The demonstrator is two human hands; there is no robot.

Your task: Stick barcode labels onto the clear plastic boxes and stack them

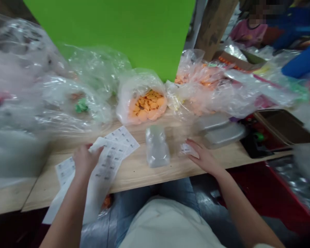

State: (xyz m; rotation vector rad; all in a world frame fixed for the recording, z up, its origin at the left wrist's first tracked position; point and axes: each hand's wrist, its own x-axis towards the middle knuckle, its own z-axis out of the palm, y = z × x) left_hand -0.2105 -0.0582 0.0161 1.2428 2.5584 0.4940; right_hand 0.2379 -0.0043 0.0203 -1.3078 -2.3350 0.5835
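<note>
Here, the left hand pinches a printed label sheet; the right hand touches a white sticker, grip unclear.

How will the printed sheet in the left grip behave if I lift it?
The printed sheet is probably floppy: it curls at the left grip and hangs past the edge of the table. It looks paper-thin, so likely light for its size. It overlaps another sheet, which might drag along.

Lime green blazes across the panel — and here's orange on the discs, in a milky bag! White sheets carry rows of dark print, the tabletop shows pale wood grain — jeans blue, top off-white.
</note>
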